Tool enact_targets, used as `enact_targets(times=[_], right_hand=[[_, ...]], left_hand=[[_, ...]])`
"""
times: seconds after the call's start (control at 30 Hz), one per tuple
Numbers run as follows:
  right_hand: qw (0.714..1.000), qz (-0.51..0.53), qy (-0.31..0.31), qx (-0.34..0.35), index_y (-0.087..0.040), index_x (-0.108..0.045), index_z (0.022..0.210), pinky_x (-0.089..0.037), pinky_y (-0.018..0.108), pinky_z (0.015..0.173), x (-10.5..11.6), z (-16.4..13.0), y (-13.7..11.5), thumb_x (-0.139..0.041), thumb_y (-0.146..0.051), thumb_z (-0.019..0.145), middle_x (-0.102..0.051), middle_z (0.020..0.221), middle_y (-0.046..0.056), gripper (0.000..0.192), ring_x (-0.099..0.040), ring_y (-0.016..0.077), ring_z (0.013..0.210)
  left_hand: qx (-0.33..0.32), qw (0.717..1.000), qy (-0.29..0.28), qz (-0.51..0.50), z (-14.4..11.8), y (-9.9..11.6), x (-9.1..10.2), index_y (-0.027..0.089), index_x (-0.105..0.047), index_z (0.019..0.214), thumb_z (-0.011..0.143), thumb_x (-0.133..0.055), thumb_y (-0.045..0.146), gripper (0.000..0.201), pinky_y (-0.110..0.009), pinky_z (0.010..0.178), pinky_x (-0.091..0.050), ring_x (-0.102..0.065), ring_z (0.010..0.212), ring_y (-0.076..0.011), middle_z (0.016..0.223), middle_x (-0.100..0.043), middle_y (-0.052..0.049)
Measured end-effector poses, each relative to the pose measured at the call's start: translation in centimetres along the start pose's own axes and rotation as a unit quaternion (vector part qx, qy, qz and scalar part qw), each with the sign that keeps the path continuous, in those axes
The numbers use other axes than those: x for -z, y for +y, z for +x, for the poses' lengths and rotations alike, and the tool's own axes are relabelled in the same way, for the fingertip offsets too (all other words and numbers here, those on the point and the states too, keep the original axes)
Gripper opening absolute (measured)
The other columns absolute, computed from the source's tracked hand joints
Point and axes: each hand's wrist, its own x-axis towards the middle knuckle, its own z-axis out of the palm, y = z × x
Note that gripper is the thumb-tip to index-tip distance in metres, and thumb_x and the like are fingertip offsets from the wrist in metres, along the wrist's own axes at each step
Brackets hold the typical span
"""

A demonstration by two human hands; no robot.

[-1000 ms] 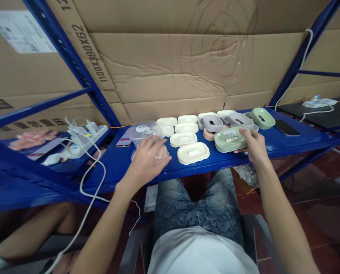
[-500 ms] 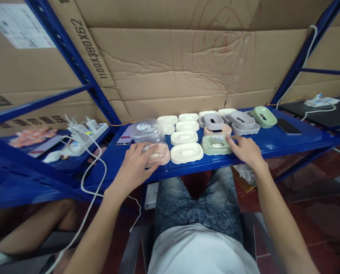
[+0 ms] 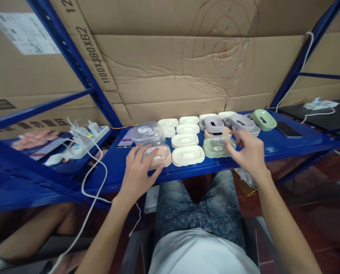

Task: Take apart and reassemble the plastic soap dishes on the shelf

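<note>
My left hand (image 3: pixel 138 171) rests on a pink soap box with a clear lid (image 3: pixel 160 155) at the front of the blue shelf (image 3: pixel 275 146). My right hand (image 3: pixel 248 152) hovers just right of a green soap box (image 3: pixel 215 146), its fingers spread and empty. Between the two boxes lie several cream trays (image 3: pixel 187 155). A clear lidded box (image 3: pixel 147 133) stands behind the pink one.
Grey boxes (image 3: pixel 212 123) and a green one (image 3: pixel 262 118) sit at the back right, with a phone (image 3: pixel 289 129) beyond them. A power strip with white cables (image 3: pixel 84 139) lies on the left. Cardboard sheets back the shelf. Another person's arm (image 3: pixel 24 228) shows at lower left.
My right hand set the green soap box down in front of the pink and grey ones and then let go. My left hand slid slightly nearer on the pink box.
</note>
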Motion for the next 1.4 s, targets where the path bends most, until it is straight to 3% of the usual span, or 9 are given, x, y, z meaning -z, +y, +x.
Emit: enact_targets(times=[0.2,0.57,0.77,0.83,0.93,1.0,1.07,1.17,1.4], right_hand=[[0.931,0.041,-0.164,0.324,-0.020,-0.074,0.128,-0.053,0.054,0.105,-4.0,-2.7,-5.4,-0.069,-0.034,0.106,-0.075,0.123,0.016,0.027,-0.064,0.0351,0.120],[0.915,0.016,-0.186,0.357,-0.019,-0.071,0.109,-0.050,0.046,0.098,-4.2,-3.5,-6.4,-0.062,-0.016,0.106,-0.070,0.109,0.011,0.010,-0.058,0.0302,0.112],[0.928,0.095,-0.064,0.354,-0.021,-0.068,0.107,-0.050,0.045,0.094,-2.5,-3.7,-6.9,-0.056,-0.013,0.107,-0.070,0.105,0.010,0.015,-0.058,0.0271,0.105],[0.927,0.111,-0.021,0.358,-0.022,-0.068,0.106,-0.051,0.044,0.092,-2.1,-3.6,-7.2,-0.057,-0.011,0.106,-0.071,0.102,0.009,0.016,-0.059,0.0267,0.104],[0.918,0.113,0.018,0.379,-0.021,-0.068,0.107,-0.053,0.045,0.091,-2.0,-3.4,-7.6,-0.061,-0.009,0.104,-0.072,0.099,0.009,0.014,-0.060,0.0273,0.103],[0.911,0.112,0.019,0.396,-0.020,-0.069,0.108,-0.055,0.046,0.092,-2.2,-3.1,-7.7,-0.061,-0.008,0.103,-0.073,0.101,0.010,0.015,-0.062,0.0275,0.104],[0.907,0.111,0.010,0.406,-0.021,-0.070,0.107,-0.056,0.046,0.095,-2.5,-2.7,-7.6,-0.060,-0.007,0.104,-0.074,0.103,0.010,0.017,-0.064,0.0272,0.106],[0.903,0.115,-0.043,0.411,-0.023,-0.072,0.107,-0.057,0.051,0.103,-2.5,-1.6,-7.3,-0.061,-0.014,0.105,-0.074,0.107,0.010,0.014,-0.066,0.0300,0.118],[0.920,0.257,-0.112,0.274,-0.024,-0.076,0.113,-0.054,0.050,0.113,-1.6,6.6,-4.6,-0.076,-0.047,0.097,-0.078,0.127,0.010,0.028,-0.072,0.0303,0.126]], left_hand=[[-0.014,0.999,0.018,-0.030,-0.2,0.8,-0.9,0.027,-0.066,0.141,0.100,-0.071,0.027,0.041,-0.067,0.125,-0.043,-0.049,0.154,-0.0427,0.147,-0.066,-0.016],[-0.028,0.998,0.050,-0.013,-0.3,0.7,-2.0,0.027,-0.062,0.141,0.100,-0.071,0.027,0.042,-0.067,0.123,-0.044,-0.055,0.148,-0.0421,0.145,-0.069,-0.016],[0.073,0.968,0.214,-0.108,-0.8,4.3,-0.4,0.025,-0.070,0.128,0.101,-0.069,0.034,0.029,-0.054,0.100,-0.060,-0.073,0.113,-0.0338,0.118,-0.078,-0.013],[0.170,0.933,0.156,-0.277,-0.1,6.6,0.3,0.024,-0.073,0.125,0.105,-0.066,0.042,0.028,-0.040,0.080,-0.063,-0.075,0.089,-0.0249,0.102,-0.079,-0.008],[0.307,0.762,-0.013,-0.570,2.1,9.1,0.5,0.017,-0.071,0.135,0.102,-0.069,0.057,0.052,-0.032,0.057,-0.058,-0.074,0.072,-0.0217,0.100,-0.080,-0.009],[0.354,0.647,-0.030,-0.675,3.7,9.8,-0.1,0.013,-0.074,0.129,0.097,-0.077,0.056,0.054,-0.033,0.066,-0.064,-0.079,0.086,-0.0249,0.112,-0.082,-0.013],[0.381,0.574,-0.036,-0.724,4.8,9.7,-1.0,0.012,-0.077,0.120,0.089,-0.086,0.047,0.048,-0.037,0.082,-0.069,-0.081,0.102,-0.0295,0.115,-0.083,-0.014],[0.397,0.528,-0.058,-0.749,5.4,9.2,-2.3,0.011,-0.079,0.112,0.082,-0.091,0.032,0.038,-0.047,0.095,-0.070,-0.080,0.114,-0.0363,0.110,-0.085,-0.015],[0.419,0.504,-0.009,-0.755,6.2,9.5,-3.2,0.016,-0.073,0.134,0.089,-0.078,0.016,0.046,-0.068,0.107,-0.064,-0.073,0.134,-0.0398,0.137,-0.079,-0.017]])
